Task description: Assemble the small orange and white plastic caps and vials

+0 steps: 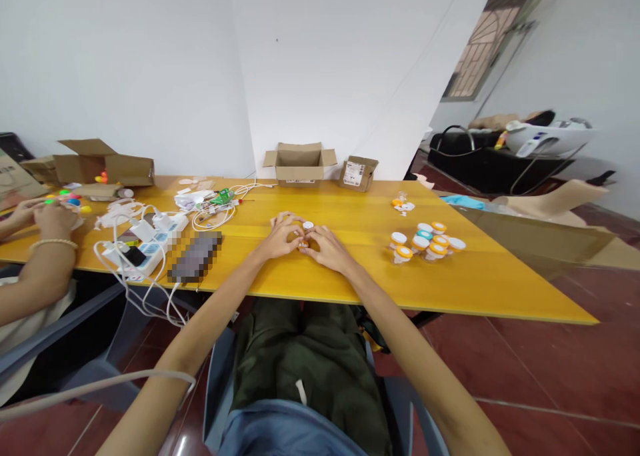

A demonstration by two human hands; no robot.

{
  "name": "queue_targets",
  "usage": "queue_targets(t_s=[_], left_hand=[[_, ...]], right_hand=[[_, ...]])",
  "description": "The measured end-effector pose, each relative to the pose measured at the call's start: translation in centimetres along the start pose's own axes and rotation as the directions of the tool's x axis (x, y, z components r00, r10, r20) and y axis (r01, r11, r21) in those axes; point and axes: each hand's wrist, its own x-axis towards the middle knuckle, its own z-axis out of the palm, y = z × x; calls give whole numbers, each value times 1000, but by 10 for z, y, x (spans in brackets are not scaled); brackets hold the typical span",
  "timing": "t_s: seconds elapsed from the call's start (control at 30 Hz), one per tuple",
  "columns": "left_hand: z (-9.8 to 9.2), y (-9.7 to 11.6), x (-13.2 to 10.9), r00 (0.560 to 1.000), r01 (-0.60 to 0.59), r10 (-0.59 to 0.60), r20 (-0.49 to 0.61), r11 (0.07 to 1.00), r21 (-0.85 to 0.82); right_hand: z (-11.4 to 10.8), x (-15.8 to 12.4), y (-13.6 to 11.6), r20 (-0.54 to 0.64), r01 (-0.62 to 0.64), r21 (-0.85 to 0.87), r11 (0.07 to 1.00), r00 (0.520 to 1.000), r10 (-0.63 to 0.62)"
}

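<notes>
My left hand point(283, 237) and my right hand point(325, 248) meet over the table in front of me. Fingers of both are bent, with the tips pinched around a small orange and white thing point(303, 244) that they mostly hide; its kind is not clear. Just beyond it, between the fingertips, shows a small round white piece point(308, 225). To the right stands a group of small clear jars with orange lids point(404, 252), some lids whitish and one teal lid point(425, 235).
An open cardboard box point(300, 173) and a smaller box point(359, 174) stand along the wall. A power strip point(155, 246) with white cables and a blurred dark device point(196, 256) lie at left. Loose bits point(403, 205) lie back right. A co-worker's hands point(53, 217) work at far left.
</notes>
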Motion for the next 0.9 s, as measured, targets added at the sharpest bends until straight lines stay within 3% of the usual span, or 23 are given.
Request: queue_targets(t_s=[0.2,0.43,0.63,0.77,0.9], left_hand=[[-3,-14,3,977,103,-97,-190,994,22],[-5,-33,5,892,281,-270,-362,960,-24],[4,-53,4,881,340,-364,-301,931,-129],[12,-62,6,936,249,-296,-193,940,-233],[13,-62,6,958,177,-229,-171,945,-276]], right_hand=[[2,0,1,-7,-3,-7,1000,1000,3],[3,0,1,-10,-12,-1,1000,1000,12],[1,0,-2,-83,-22,-6,1000,996,21],[0,0,-2,-146,-85,-98,992,987,71],[-2,0,-1,-219,-219,-193,956,960,176]])
